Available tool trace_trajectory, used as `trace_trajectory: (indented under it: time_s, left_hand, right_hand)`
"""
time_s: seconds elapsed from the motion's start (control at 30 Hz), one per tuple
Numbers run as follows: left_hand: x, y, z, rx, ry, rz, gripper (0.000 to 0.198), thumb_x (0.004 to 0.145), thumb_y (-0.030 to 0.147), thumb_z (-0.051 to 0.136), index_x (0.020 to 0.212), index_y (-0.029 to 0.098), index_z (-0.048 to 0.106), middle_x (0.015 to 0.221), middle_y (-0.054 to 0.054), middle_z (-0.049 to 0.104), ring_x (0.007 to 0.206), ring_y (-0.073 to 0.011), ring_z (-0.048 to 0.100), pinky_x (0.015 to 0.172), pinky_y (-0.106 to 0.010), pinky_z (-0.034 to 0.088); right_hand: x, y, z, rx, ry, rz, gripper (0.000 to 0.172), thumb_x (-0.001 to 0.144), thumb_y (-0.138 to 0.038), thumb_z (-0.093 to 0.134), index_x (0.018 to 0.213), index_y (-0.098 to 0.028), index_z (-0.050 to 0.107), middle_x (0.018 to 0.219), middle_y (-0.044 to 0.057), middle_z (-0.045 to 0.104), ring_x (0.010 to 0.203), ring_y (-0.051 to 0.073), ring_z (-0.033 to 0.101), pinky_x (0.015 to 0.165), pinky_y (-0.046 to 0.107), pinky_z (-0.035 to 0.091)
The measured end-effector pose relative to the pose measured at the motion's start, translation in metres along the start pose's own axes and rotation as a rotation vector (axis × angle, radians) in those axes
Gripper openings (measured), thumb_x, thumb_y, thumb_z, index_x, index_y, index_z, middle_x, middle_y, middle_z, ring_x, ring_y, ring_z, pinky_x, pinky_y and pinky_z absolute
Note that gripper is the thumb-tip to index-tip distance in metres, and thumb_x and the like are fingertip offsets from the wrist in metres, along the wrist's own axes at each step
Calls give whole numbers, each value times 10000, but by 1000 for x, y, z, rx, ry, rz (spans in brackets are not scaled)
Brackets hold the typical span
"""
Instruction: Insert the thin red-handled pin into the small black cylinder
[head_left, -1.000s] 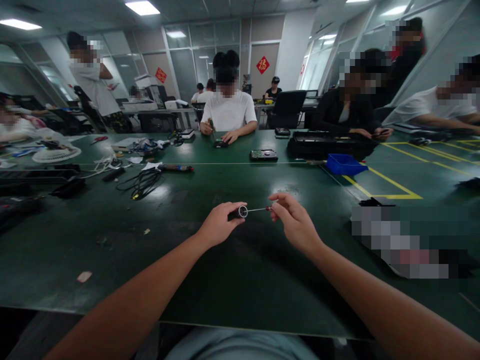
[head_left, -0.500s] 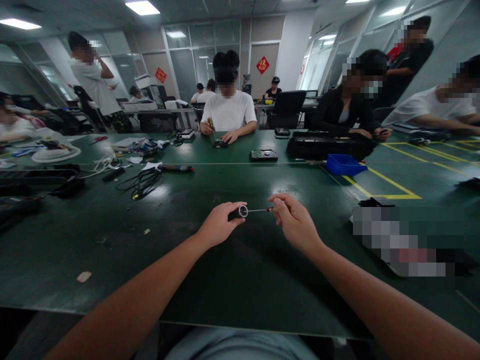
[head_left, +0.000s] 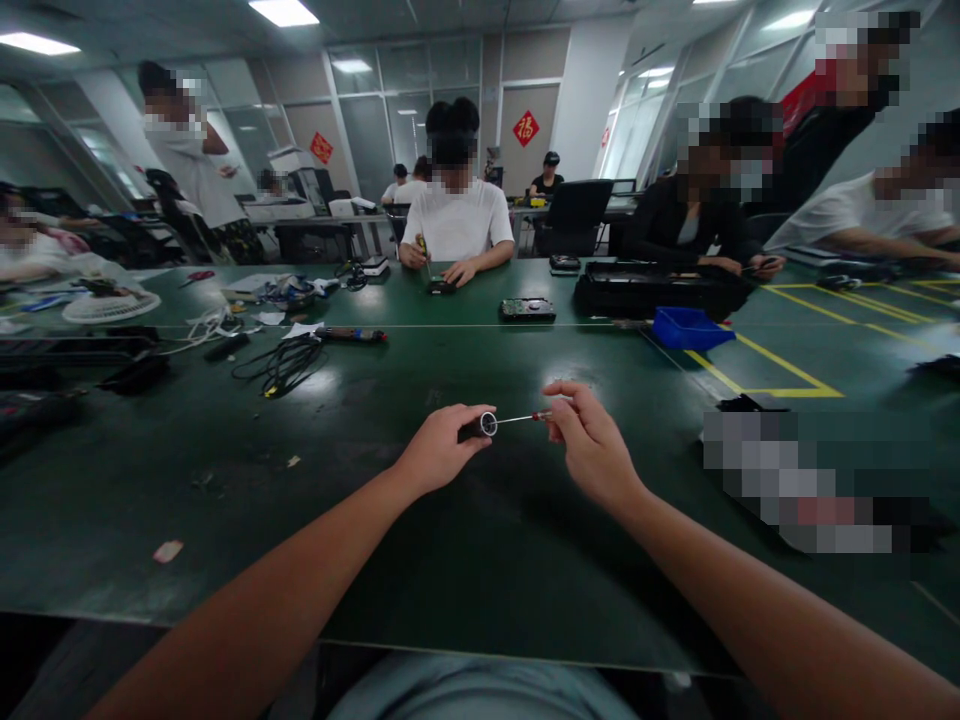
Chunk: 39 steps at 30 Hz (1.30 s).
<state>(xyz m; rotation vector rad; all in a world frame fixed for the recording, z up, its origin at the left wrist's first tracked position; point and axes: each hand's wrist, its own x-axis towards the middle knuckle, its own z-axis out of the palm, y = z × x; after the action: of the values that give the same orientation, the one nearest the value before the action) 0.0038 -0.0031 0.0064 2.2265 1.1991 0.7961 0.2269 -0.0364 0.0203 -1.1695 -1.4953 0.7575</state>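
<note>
Above the green table (head_left: 450, 560), my left hand (head_left: 439, 447) is closed around a black cylindrical part (head_left: 471, 429), whose open end with a pale ring faces right. My right hand (head_left: 592, 440) pinches the red handle of a screwdriver (head_left: 517, 419), index finger lifted off it. The thin metal shaft runs leftward, its tip at the ringed end of the part. Whether the tip sits inside or only touches the rim, I cannot tell. Most of the handle is hidden by my fingers.
A corded pen-like tool (head_left: 352, 335) lies beyond my left hand. Farther off are a circuit-board device (head_left: 528, 309), a blue tray (head_left: 688, 328) and a long black casing (head_left: 660, 290). A blurred-out packet (head_left: 795, 490) rests at right. A co-worker (head_left: 456, 220) sits opposite.
My right index finger has lifted and straightened a little, and the screwdriver is tilted slightly more. My left hand stays nearly still. A standing person at the back right has moved rightward.
</note>
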Motion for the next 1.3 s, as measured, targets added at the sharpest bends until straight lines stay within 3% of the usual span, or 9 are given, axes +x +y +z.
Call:
trace_trajectory:
  time_s: [0.13,0.33,0.5,0.73,0.97,1.13,1.3]
  left_hand:
    - [-1,1,0,-11,11,-5,439,876,214,692,1307,265,621,1188,-39,673,1103,-220,608,995,-380,449]
    - [-3,9,-1,-20,-28,73,407,882,197,689,1280,258,635,1168,-39,682,1088,-215,611,1017,-390,441]
    - [-2,9,-3,19,-17,105,402,899,212,674,1293,265,618,1205,-42,680,1106,-222,603,1040,-420,425]
    - [-1,5,-2,40,-7,80,406,888,222,693,1286,265,624,1182,-28,685,1093,-215,603,1014,-400,432]
    - [-1,8,-2,27,5,42,418,870,221,716,1279,258,635,1116,-28,699,1039,-218,614,1015,-403,433]
    - [-1,8,-2,39,-11,46,391,866,194,714,1249,241,652,1149,-37,701,1062,-222,612,1021,-403,430]
    - [-1,5,-1,38,-13,47,391,875,222,709,1260,255,647,1148,-41,698,1059,-222,610,1030,-422,429]
  right_hand:
    - [3,4,3,193,31,15,217,930,-403,561,1053,-225,575,881,22,641,783,175,611,755,361,513]
    - [11,4,4,437,80,194,270,892,-480,599,913,-212,627,799,30,614,722,175,591,697,353,537]
    - [15,7,2,514,4,366,285,882,-508,583,865,-225,566,685,18,547,612,183,554,647,380,560]
    - [10,11,7,385,127,171,276,896,-497,606,938,-225,611,836,29,631,753,177,613,699,349,554]
    - [3,1,5,120,94,-4,268,967,-471,506,1009,-219,590,849,35,658,758,179,634,730,361,537]
    - [2,-13,-3,-103,43,-21,276,914,-475,599,845,-210,628,657,7,625,603,160,581,602,311,465]
    - [1,-10,-3,-95,25,-67,205,932,-411,570,945,-215,628,795,40,682,703,185,631,660,335,495]
